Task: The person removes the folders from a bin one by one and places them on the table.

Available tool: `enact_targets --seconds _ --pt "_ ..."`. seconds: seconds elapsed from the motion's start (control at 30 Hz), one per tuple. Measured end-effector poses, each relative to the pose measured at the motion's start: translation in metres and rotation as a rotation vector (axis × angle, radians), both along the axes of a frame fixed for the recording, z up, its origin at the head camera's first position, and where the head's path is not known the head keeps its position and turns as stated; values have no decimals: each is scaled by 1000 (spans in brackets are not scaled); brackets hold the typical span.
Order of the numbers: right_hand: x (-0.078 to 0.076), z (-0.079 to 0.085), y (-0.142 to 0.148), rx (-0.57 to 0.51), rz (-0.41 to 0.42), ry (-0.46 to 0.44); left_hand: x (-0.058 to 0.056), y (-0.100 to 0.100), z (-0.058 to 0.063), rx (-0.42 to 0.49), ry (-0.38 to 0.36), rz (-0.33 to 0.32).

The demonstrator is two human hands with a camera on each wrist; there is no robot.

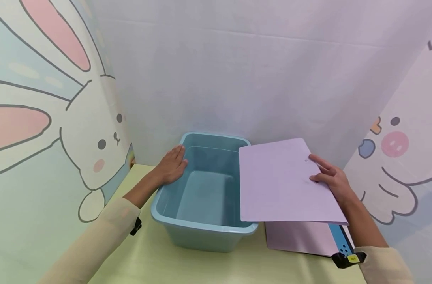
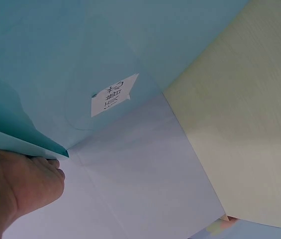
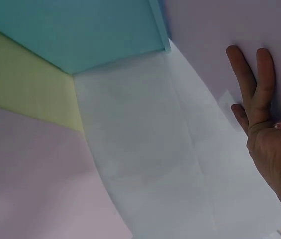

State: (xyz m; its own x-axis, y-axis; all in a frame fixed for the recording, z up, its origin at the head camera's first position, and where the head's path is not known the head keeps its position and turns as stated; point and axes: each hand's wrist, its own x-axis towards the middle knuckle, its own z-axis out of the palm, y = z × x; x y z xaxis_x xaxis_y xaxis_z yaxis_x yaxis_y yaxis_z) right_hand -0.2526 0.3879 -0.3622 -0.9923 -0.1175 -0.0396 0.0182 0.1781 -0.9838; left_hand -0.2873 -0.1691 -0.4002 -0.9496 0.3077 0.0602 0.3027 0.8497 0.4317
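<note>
A light blue plastic tub (image 1: 207,197) stands on the table, with nothing visible inside it. My left hand (image 1: 172,165) rests over its left rim, fingers fairly straight. In the left wrist view, that hand (image 2: 23,181) lies along the rim, and a white handwritten label (image 2: 113,95) shows on the outer wall. My right hand (image 1: 331,179) pinches a lilac folder (image 1: 276,185) near its right edge, some fingers on top and others hidden beneath. The folder's left side reaches over the tub's right rim. The right wrist view shows spread fingers (image 3: 265,74) against the folder's underside.
Below the raised folder lie another lilac folder-like sheet (image 1: 297,238) and a blue item (image 1: 339,238) with dark dots, partly covered. A pale curtain (image 1: 216,79) hangs behind the tub. Cartoon-printed cloth (image 1: 91,130) flanks the yellow-green table (image 1: 187,268).
</note>
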Motion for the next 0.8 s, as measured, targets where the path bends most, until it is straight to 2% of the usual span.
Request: enact_targets --seconds 0.13,0.4,0.63,0.8 --pt "3 -2 10 -14 -20 -39 0 -1 -1 6 4 -10" --pt "8 -6 36 -42 -63 -42 2 1 1 1 4 -1" --pt "11 -11 62 -132 -58 -39 0 2 0 -13 9 7" --pt "11 -19 74 -112 -57 -27 1 2 1 -8 8 7"
